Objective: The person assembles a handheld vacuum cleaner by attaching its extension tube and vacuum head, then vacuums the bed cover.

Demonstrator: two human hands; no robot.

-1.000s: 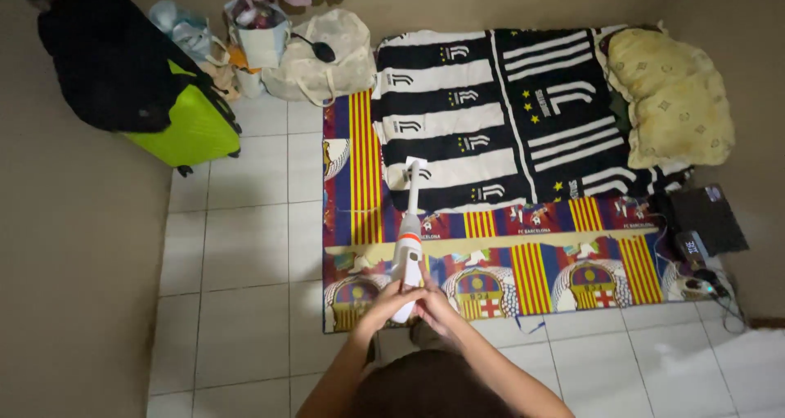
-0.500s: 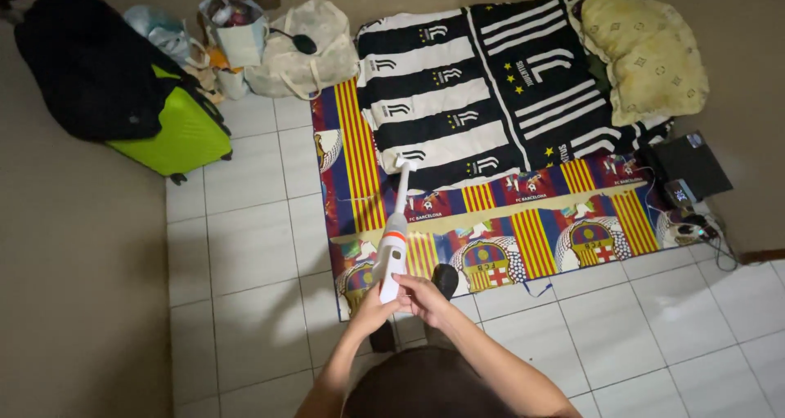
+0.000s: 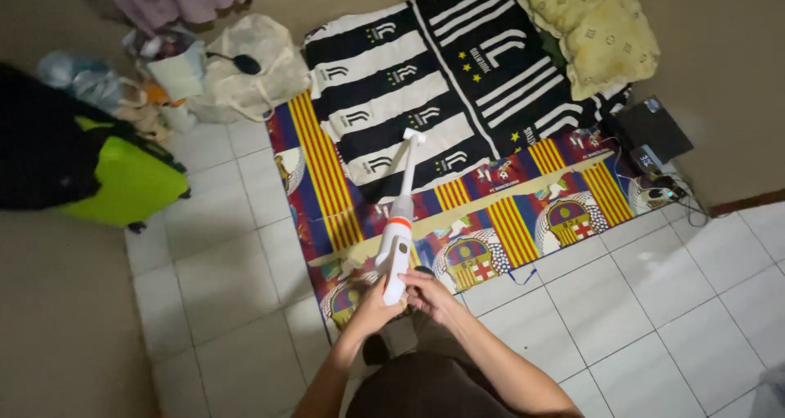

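Note:
I hold a white handheld vacuum (image 3: 397, 240) with an orange ring and a long thin nozzle that points away from me. My left hand (image 3: 372, 308) grips its rear handle from the left. My right hand (image 3: 431, 292) touches the handle's end from the right. The nozzle tip (image 3: 414, 137) rests over a black-and-white striped blanket (image 3: 425, 83) that lies on a floor mattress with a red, yellow and blue patterned sheet (image 3: 491, 222).
A yellow pillow (image 3: 593, 30) lies at the mattress's far right. A lime-green suitcase (image 3: 123, 181) under a black bag stands at the left, with cloth bags (image 3: 253, 62) behind. A black device with cables (image 3: 654, 132) sits by the right wall. White floor tiles surround me.
The view has swung and tilted, so the room has shifted left and rotated. The vacuum's nozzle has moved a little further onto the striped blanket. Both hands stay on the handle.

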